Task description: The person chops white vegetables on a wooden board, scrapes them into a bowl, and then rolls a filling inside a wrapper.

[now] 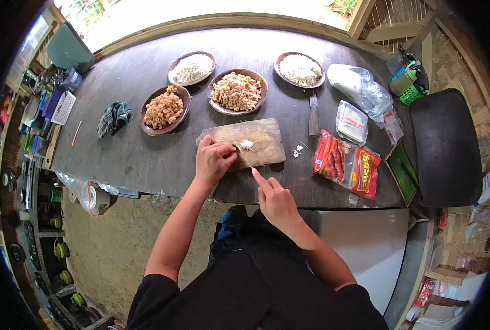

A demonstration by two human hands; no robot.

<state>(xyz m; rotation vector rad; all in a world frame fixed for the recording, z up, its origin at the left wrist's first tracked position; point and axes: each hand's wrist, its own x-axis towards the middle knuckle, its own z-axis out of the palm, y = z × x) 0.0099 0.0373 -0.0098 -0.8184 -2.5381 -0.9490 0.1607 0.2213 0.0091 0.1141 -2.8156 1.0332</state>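
Note:
My right hand (pixel 275 199) is closed round the handle of a small knife (pixel 245 158), its blade pointing up and left over the wooden cutting board (pixel 267 135). At the board's left part, my left hand (pixel 216 158) has its fingers curled together beside the blade tip; what they press on is hidden. Small white chopped pieces (pixel 246 144) lie on the board just right of those fingers. A few more white bits (pixel 297 151) rest on the table right of the board.
Behind the board stand bowls of brown chunks (pixel 237 92) (pixel 164 110) and bowls of white pieces (pixel 192 68) (pixel 300 70). Rightward are a cleaver (pixel 314 118), a red sausage packet (pixel 347 165), a white packet (pixel 352 122) and plastic bags (pixel 360 88). A cloth (pixel 114 118) lies left.

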